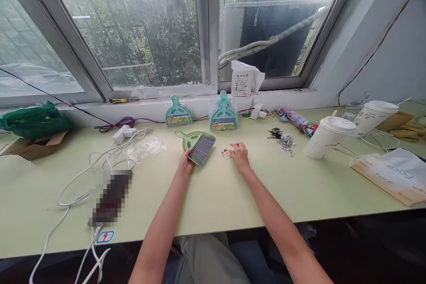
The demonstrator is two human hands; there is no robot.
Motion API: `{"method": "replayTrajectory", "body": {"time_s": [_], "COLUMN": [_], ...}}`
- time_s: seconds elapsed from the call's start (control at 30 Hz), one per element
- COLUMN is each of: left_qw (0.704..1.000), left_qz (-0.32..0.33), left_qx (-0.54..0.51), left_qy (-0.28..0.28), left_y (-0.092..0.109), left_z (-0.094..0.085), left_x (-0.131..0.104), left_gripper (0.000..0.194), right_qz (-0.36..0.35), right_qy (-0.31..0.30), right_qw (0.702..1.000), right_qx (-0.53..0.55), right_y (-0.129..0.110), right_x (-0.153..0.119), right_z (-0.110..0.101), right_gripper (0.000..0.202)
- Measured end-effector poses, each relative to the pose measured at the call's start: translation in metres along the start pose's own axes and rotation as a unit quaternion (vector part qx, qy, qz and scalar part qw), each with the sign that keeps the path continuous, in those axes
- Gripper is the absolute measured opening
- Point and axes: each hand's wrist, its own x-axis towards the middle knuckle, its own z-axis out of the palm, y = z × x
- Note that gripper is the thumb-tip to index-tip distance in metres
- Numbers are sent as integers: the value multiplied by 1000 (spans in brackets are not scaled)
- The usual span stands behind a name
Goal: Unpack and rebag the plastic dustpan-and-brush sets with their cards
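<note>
Brush-and-dustpan set (201, 147): one, in left hand's (185, 163) grasp
Printed card (226, 154): one, right hand (240, 156) touching, grip unclear
Cups (328, 138): two, toward bench's (213, 195) right edge

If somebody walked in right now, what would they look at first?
Probably the green dustpan-and-brush set with gray bristles, held in the left hand near the middle of the table. Just to its right, the right hand is at a small colorful card. After that, maybe the two big white cups at the table's right side.
</note>
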Motion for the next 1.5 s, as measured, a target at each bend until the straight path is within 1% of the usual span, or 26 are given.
{"method": "replayTrajectory", "body": {"time_s": [0.1, 0.2, 0.23, 0.27, 0.37, 0.4, 0.47, 0.57, 0.7, 0.77, 0.9, 0.97, 1.03, 1.1, 1.2, 1.27, 1.4, 1.5], "left_qw": [999, 999, 999, 999, 1000, 999, 999, 999, 999, 999, 999, 998, 998, 998, 998, 998, 998, 999], "left_qz": [-8, -6, -5, -2, 4, 5, 1, 2, 5, -3, 2, 2, -5, -7, -7, -8, -4, -1], "left_qx": [-11, -10, -10, -10, -13, -14, -16, -23, -29, -29, -29, -30, -29, -28, -26, -25, -18, -13], "left_qy": [34, 38, 36, 32, 28, 31, 36, 38, 33, 37, 46, 51, 55, 56, 55, 56, 52, 49], "left_y": [0, 0, 0, -1, -2, -2, -2, -3, -3, -3, -3, -2, -1, -1, 0, -1, -4, -5], "left_z": [3, 4, 4, 3, 2, 1, 1, 2, 2, 2, 1, 3, 5, 7, 8, 8, 5, 3], "left_x": [-2, -4, -4, -3, -3, -3, -3, -3, -2, -1, -2, -4, -5, -7, -8, -7, -3, -2], "left_gripper": [21, 19, 19, 19, 24, 25, 27, 26, 32, 32, 27, 24, 21, 21, 25, 28, 33, 35], "right_qz": [6, -13, -15, -14, 16, 27, 45, 49, -6, -22, -34, -57, -76, -75, -60, -65, -84, -109], "right_qy": [-32, -64, -59, -40, 47, 53, 17, -49, -77, -92, -138, -148, -126, -103, -127, -138, -106, -103], "right_qw": [999, 998, 998, 999, 993, 991, 990, 994, 997, 995, 981, 975, 982, 990, 990, 988, 987, 985], "right_qx": [-18, -4, -11, -27, -104, -122, -129, -84, -24, 11, 132, 153, 117, 59, -2, -29, -85, -83], "right_y": [-7, -6, -5, -4, -1, 0, 2, 3, 4, 6, 11, 15, 20, 25, 29, 24, 7, 4], "right_x": [-6, -5, -4, -4, -4, -4, -6, -6, -3, -2, -1, -1, 1, 3, 4, 2, -5, -7], "right_z": [2, -1, -4, -6, -13, -14, -15, -15, -18, -22, -29, -32, -36, -38, -39, -39, -39, -38], "right_gripper": [29, 33, 36, 38, 39, 37, 33, 29, 30, 29, 42, 45, 43, 41, 35, 33, 33, 34]}}
